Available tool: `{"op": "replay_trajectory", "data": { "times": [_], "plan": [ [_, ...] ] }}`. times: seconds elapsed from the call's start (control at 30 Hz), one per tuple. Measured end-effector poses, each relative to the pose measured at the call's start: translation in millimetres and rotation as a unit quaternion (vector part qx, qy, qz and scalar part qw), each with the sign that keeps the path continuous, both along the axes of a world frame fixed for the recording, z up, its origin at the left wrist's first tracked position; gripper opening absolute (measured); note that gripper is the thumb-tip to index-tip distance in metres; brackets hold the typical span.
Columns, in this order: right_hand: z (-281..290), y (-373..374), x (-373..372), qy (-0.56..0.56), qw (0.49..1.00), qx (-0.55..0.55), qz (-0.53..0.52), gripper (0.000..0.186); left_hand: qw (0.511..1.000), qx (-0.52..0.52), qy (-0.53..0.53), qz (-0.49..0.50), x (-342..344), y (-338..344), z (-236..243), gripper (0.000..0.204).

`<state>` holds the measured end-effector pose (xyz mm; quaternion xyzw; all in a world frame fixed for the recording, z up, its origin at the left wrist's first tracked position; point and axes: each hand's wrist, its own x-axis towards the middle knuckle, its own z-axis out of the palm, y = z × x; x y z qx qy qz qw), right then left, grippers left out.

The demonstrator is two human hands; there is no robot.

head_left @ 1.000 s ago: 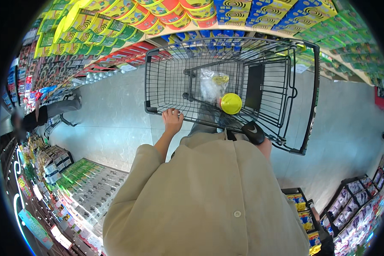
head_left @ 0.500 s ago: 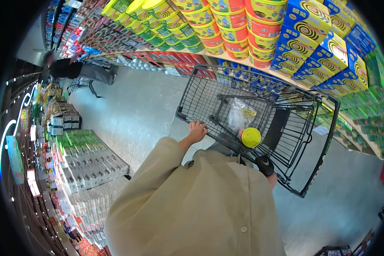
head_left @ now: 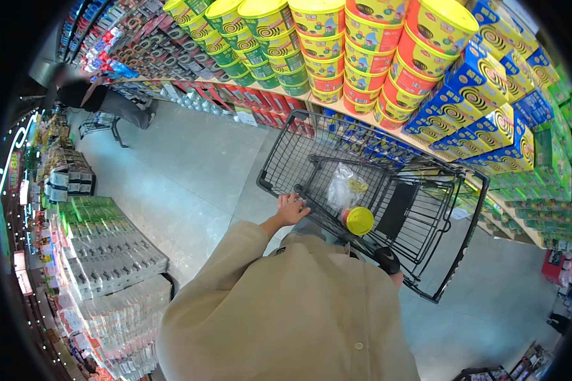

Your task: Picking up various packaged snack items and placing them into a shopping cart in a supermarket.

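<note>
While the left hand gripped the cart handle at nine o'clock, the right hand, mostly hidden, gave no readable grip; a yellow-lidded tub and a bag already lay inside, with room left.

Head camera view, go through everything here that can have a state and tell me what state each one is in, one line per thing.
shopping cart: upright in the aisle, nearly empty
left hand: gripping the cart handle
right hand: at the handle's other end, grip unclear
clear plastic bag: lying crumpled in the child seat
yellow-lidded tub: lid on, in the child seat
round tubs: stacked on the shelf
</note>
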<state>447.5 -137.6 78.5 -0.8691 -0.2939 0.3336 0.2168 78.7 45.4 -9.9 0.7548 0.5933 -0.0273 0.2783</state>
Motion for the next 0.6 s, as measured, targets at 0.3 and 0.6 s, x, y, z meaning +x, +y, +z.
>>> {"op": "replay_trajectory", "data": {
  "times": [0.3,0.6],
  "plan": [
    [-7.6,-3.3,-29.7,-0.197,0.978,-0.06,0.022,0.038,0.982,-0.118,-0.086,-0.12,-18.4,27.7,-5.0,0.06],
    [34.7,73.9,-118.1,-0.108,0.991,0.045,0.058,0.04,0.953,-0.219,-0.144,-0.149,-35.2,63.6,-32.6,0.054]
  ]
}}
